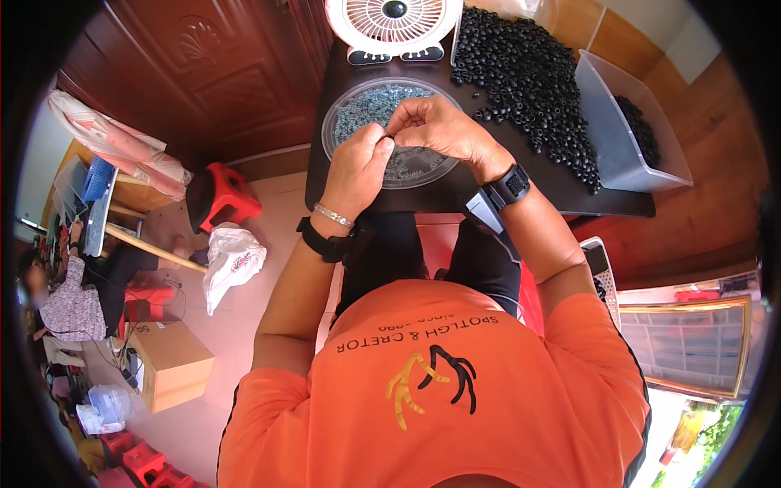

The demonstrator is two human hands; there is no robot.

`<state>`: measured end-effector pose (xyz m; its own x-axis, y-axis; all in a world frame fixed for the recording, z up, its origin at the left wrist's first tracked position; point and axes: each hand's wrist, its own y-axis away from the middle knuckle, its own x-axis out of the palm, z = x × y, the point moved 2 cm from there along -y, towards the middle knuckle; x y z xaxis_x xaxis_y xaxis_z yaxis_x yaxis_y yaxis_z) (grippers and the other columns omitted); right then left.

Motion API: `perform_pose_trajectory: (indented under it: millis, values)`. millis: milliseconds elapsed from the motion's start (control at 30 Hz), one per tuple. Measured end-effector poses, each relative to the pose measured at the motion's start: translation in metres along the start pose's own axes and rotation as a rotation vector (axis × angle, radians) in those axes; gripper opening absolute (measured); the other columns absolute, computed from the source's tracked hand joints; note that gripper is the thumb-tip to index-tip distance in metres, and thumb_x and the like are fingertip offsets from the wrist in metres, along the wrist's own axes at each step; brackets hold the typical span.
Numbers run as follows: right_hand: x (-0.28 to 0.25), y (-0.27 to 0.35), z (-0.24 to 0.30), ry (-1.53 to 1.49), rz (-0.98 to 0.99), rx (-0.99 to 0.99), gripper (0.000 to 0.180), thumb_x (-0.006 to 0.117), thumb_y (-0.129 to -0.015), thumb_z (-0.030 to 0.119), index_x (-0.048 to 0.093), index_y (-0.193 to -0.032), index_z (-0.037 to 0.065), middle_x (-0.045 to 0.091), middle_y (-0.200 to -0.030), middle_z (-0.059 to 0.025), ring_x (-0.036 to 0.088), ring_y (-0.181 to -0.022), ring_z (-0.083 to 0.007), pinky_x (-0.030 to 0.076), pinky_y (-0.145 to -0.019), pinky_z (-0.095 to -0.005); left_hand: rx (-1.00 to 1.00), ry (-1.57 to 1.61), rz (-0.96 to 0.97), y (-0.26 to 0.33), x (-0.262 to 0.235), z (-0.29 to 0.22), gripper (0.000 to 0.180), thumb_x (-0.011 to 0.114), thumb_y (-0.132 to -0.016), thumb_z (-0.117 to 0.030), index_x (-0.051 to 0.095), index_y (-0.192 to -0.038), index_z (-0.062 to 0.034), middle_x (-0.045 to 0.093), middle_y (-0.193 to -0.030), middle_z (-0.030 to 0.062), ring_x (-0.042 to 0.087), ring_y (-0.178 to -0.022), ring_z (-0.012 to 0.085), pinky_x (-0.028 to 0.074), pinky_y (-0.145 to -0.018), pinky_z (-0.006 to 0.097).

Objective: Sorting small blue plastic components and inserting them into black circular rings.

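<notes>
Fingertip to fingertip, my left hand [360, 167] and my right hand [443, 130] meet above a round clear plastic tray [329, 140]. Both hands are closed in a pinch. A tiny dark bit seems to show between the fingertips, too small to name. Under the hands, the tray holds many small blue-grey parts [362, 110]. To the right of my right hand spreads a heap of small black ring-shaped pieces [529, 77], with a few loose ones near its left edge.
The dark table [472, 183] also carries a white fan [394, 32] at the back. A clear plastic bin [598, 106] with more black pieces lies tilted at the right. On the left are a red stool [224, 199], a cardboard box [175, 366] and another person [73, 297] seated at work.
</notes>
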<state>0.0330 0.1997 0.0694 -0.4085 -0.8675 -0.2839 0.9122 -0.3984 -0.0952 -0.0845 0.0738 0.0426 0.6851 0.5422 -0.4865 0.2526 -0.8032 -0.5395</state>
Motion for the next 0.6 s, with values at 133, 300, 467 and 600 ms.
perform_pose_trajectory:
  millis: [133,300,467,600]
  values:
    - [-0.010,-0.009,-0.011,0.056,0.038,0.003,0.013,0.065,-0.078,0.005,0.066,-0.090,-0.001,0.065,-0.083,-0.0012,0.058,-0.076,-0.0073,0.048,-0.072,-0.0221,-0.172,0.106,-0.011,0.002,0.004,0.015,0.019,0.051,-0.091,-0.018,0.054,-0.087,0.0006,0.056,-0.076,0.0189,0.057,-0.071,0.0355,0.044,-0.066,0.039]
    - [-0.023,-0.013,-0.025,0.003,0.056,-0.015,0.013,0.064,-0.076,0.004,0.065,-0.087,-0.002,0.062,-0.077,0.0004,0.056,-0.072,-0.0067,0.046,-0.068,-0.0217,-0.228,0.192,-0.007,0.002,0.011,0.026,0.020,0.051,-0.092,-0.019,0.055,-0.089,0.0005,0.055,-0.072,0.0140,0.055,-0.064,0.0245,0.043,-0.062,0.035]
    - [-0.027,-0.001,-0.016,0.429,0.110,0.060,0.014,0.062,-0.072,0.002,0.066,-0.085,-0.001,0.061,-0.070,-0.0030,0.057,-0.067,-0.0102,0.046,-0.062,-0.0259,-0.311,0.289,-0.057,-0.001,0.011,0.024,0.018,0.049,-0.095,-0.016,0.057,-0.092,0.0001,0.057,-0.073,0.0031,0.055,-0.065,0.0107,0.044,-0.061,0.025]
    - [-0.026,0.000,-0.022,0.526,0.079,-0.024,0.014,0.062,-0.071,0.002,0.066,-0.085,0.000,0.063,-0.071,-0.0074,0.059,-0.066,-0.0162,0.048,-0.064,-0.0294,-0.345,0.447,-0.113,-0.001,0.009,0.024,0.022,0.045,-0.097,-0.018,0.057,-0.094,0.0001,0.060,-0.076,0.0056,0.057,-0.066,0.0124,0.044,-0.061,0.025]
